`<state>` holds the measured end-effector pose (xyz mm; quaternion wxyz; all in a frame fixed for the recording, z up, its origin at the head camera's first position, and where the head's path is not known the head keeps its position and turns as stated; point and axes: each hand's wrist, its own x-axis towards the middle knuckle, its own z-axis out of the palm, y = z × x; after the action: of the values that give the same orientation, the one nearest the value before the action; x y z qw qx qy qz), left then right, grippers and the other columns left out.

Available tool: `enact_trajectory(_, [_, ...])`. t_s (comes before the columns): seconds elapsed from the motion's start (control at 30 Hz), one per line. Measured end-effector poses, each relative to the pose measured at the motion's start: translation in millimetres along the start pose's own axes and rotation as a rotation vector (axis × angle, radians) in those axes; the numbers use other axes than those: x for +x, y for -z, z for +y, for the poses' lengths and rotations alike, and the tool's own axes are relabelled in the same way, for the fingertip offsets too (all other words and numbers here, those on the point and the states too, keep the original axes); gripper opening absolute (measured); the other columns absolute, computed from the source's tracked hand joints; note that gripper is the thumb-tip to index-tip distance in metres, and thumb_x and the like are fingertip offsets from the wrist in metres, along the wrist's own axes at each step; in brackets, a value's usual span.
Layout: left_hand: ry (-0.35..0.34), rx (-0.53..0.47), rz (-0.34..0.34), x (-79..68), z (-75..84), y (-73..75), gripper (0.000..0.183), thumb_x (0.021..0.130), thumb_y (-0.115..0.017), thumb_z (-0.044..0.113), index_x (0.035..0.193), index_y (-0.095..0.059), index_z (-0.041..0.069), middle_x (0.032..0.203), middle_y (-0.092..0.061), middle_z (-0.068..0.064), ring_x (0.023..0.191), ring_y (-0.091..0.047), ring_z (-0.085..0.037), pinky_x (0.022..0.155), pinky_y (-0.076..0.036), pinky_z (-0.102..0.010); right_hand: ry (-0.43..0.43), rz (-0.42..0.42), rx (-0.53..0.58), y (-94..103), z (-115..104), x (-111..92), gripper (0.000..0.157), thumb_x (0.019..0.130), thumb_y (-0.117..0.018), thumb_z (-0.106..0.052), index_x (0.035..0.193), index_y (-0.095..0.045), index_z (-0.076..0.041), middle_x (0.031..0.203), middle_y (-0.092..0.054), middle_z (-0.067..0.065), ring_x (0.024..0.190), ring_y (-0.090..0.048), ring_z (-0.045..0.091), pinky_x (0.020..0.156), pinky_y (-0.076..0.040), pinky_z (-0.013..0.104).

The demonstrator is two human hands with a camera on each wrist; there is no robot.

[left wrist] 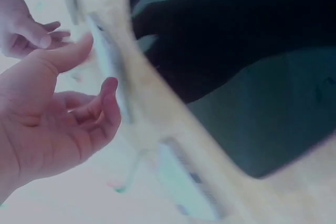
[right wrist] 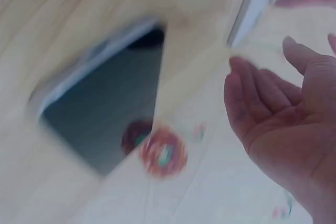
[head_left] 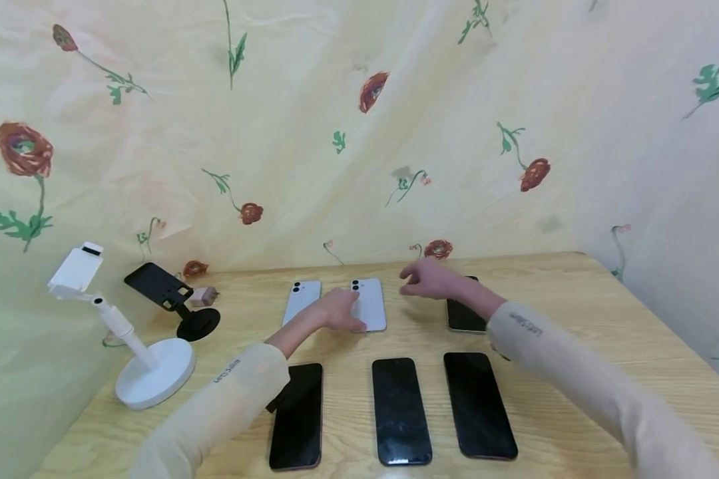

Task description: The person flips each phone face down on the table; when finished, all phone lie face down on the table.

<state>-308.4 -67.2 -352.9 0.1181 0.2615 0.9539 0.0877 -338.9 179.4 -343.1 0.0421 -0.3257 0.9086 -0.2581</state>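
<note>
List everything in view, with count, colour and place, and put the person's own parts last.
White phones: 2, white, back row, camera side up
Black phones: 4, black, three in the front row, one at the back right
White stand: 1, white, far left
Black stand: 1, black, beside the white stand
Plug: 1, pale pink, behind the black stand's base
Table: 1, light wood, beneath everything
Backdrop: 1, cream with red flowers, behind the table
Sleeves: 2, beige, one per arm
Left hand: 1, bare, at the right-hand white phone
Right hand: 1, bare, left of the back black phone
</note>
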Motion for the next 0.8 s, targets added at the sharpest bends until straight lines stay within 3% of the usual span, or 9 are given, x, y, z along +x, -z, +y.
enact_trajectory(0.1, [-0.051,0.044,0.050,1.1,17.2,7.7,0.062,0.094,-0.071,0.030,0.142,-0.051,-0.005,0.140,-0.055,-0.018,0.129,-0.051,-0.031,0.104,-0.041,-0.039,0.033,0.027,-0.041,21.6,14.2,-17.9,0.033,0.092,-0.068,-0.008,0.117,-0.065,0.014,0.097,-0.073,0.018,0.086,-0.072,0.026,0.074,-0.056,0.041])
enact_trajectory(0.17, [-0.090,0.061,0.074,4.2,29.0,8.4,0.059,0.095,-0.069,0.030,0.141,-0.053,-0.004,0.137,-0.058,-0.017,0.125,-0.055,-0.030,0.102,-0.043,-0.038,0.031,0.031,-0.065,33.4,23.6,-30.2,0.032,0.092,-0.069,-0.008,0.116,-0.066,0.013,0.097,-0.073,0.016,0.087,-0.071,0.025,0.075,-0.056,0.041])
enact_trajectory(0.27, [-0.122,0.050,0.097,11.0,46.3,3.9,0.058,0.096,-0.068,0.030,0.141,-0.053,-0.003,0.111,-0.071,-0.015,0.101,-0.068,-0.024,0.099,-0.046,-0.035,0.001,0.014,-0.051,46.3,35.6,-48.3,0.037,0.093,-0.070,-0.010,0.121,-0.063,0.014,0.108,-0.070,0.023,0.095,-0.068,0.032,0.080,-0.055,0.044])
enact_trajectory(0.37, [-0.137,0.016,0.106,23.7,64.6,-3.4,0.064,0.097,-0.068,0.032,0.146,-0.047,-0.002,0.097,-0.072,-0.010,0.086,-0.069,-0.017,0.092,-0.049,-0.031,-0.042,-0.009,-0.024,55.9,47.9,-67.8,0.045,0.094,-0.071,-0.012,0.125,-0.058,0.018,0.120,-0.063,0.032,0.105,-0.064,0.041,0.084,-0.053,0.048])
enact_trajectory(0.4, [-0.140,0.003,0.105,28.7,71.1,-5.6,0.066,0.096,-0.068,0.032,0.148,-0.044,-0.002,0.098,-0.072,-0.010,0.088,-0.069,-0.017,0.092,-0.049,-0.030,-0.054,-0.014,-0.023,58.3,52.6,-74.0,0.048,0.094,-0.071,-0.013,0.126,-0.056,0.019,0.123,-0.060,0.034,0.107,-0.062,0.044,0.085,-0.053,0.050])
enact_trajectory(0.5, [-0.149,0.002,0.113,43.8,88.8,-11.1,0.072,0.095,-0.069,0.034,0.151,-0.040,-0.001,0.125,-0.065,-0.012,0.113,-0.062,-0.019,0.095,-0.047,-0.029,-0.093,-0.025,-0.051,62.4,66.4,-90.3,0.053,0.093,-0.072,-0.014,0.129,-0.053,0.020,0.128,-0.055,0.037,0.114,-0.056,0.051,0.089,-0.049,0.055])
enact_trajectory(0.6, [-0.138,0.028,0.093,56.7,102.8,-16.7,0.078,0.094,-0.070,0.039,0.153,-0.036,0.001,0.142,-0.054,-0.014,0.131,-0.049,-0.025,0.104,-0.039,-0.029,-0.130,-0.050,-0.103,62.6,79.6,-101.7,0.062,0.090,-0.075,-0.016,0.133,-0.048,0.020,0.132,-0.051,0.039,0.119,-0.050,0.055,0.093,-0.045,0.059])
enact_trajectory(0.8, [-0.100,0.082,0.033,73.9,116.7,-30.1,0.091,0.090,-0.072,0.050,0.158,-0.028,0.010,0.148,-0.048,-0.012,0.137,-0.040,-0.028,0.107,-0.035,-0.030,-0.151,-0.124,-0.137,56.6,94.9,-107.9,0.090,0.082,-0.084,-0.026,0.145,-0.036,0.016,0.142,-0.040,0.039,0.127,-0.040,0.057,0.099,-0.037,0.063])
